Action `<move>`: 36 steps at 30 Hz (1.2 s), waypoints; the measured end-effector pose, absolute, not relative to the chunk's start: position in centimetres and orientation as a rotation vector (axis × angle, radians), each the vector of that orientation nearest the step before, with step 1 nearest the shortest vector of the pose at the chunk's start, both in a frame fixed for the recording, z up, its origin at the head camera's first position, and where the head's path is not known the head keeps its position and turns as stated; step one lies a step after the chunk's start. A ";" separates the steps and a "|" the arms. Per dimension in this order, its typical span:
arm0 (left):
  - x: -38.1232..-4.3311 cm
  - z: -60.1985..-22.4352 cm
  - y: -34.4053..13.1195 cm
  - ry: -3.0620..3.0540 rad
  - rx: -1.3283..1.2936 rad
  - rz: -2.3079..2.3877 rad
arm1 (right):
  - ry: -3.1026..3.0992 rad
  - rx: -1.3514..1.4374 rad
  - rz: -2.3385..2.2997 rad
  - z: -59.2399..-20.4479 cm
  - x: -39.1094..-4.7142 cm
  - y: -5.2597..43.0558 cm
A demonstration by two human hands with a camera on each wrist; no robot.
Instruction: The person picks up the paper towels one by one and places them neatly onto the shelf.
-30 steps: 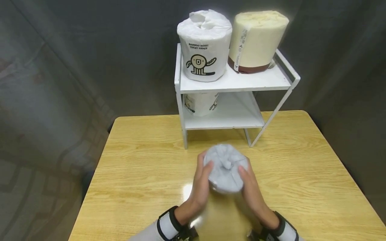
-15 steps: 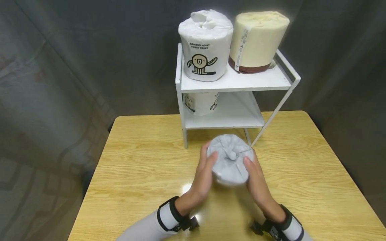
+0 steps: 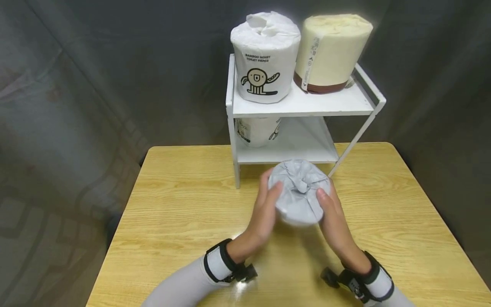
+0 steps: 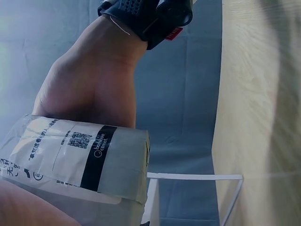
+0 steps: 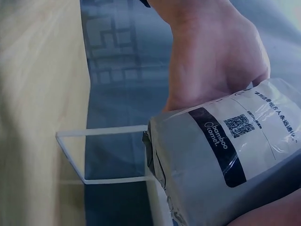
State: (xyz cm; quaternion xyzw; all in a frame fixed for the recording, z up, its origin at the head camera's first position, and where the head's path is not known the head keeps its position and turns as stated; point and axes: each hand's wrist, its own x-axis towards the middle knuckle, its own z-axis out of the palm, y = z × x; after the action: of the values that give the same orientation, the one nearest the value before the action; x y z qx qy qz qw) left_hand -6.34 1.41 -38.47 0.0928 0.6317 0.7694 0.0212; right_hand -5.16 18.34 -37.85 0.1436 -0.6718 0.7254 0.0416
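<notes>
A toilet roll [image 3: 300, 192] in pale grey wrapping is held above the table between both hands, its twisted top facing up. My left hand [image 3: 264, 209] grips its left side, thumb over the top edge. On the opposite side my right hand [image 3: 336, 217] grips it likewise. In the left wrist view, the toilet roll [image 4: 124, 167] shows a label with a black "bamboo comet" band and a QR code; the right hand [image 4: 94, 84] lies behind it. The right wrist view shows the toilet roll [image 5: 188, 155] with the left hand [image 5: 216, 56] beyond. The fingertips are mostly hidden.
A white two-tier rack [image 3: 299, 108] stands at the table's back. Its top carries a white wrapped roll [image 3: 264, 59] and a cream roll [image 3: 333, 53]; another printed roll [image 3: 257, 131] sits lower left. Dark curtains [image 3: 115, 76] surround the wooden table [image 3: 184, 204].
Both hands have carried the grey toilet roll forward and slightly right, toward the rack; it now overlaps the front of the lower shelf. The grip looks the same.
</notes>
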 end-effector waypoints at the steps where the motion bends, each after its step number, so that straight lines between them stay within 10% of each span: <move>1: -6.5 -38.3 1.5 1.948 0.290 2.391 | -2.036 0.444 2.241 -37.7 -5.3 18.4; 36: -11.8 -35.4 3.7 1.899 0.272 2.416 | -1.873 0.387 2.355 -34.6 -10.3 19.4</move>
State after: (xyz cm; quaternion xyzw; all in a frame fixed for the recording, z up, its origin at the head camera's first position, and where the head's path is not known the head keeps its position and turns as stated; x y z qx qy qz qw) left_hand -11.82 3.71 -35.37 0.0881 0.6153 0.7828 0.0281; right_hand -10.29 19.36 -34.56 0.1274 -0.6163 0.7753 0.0538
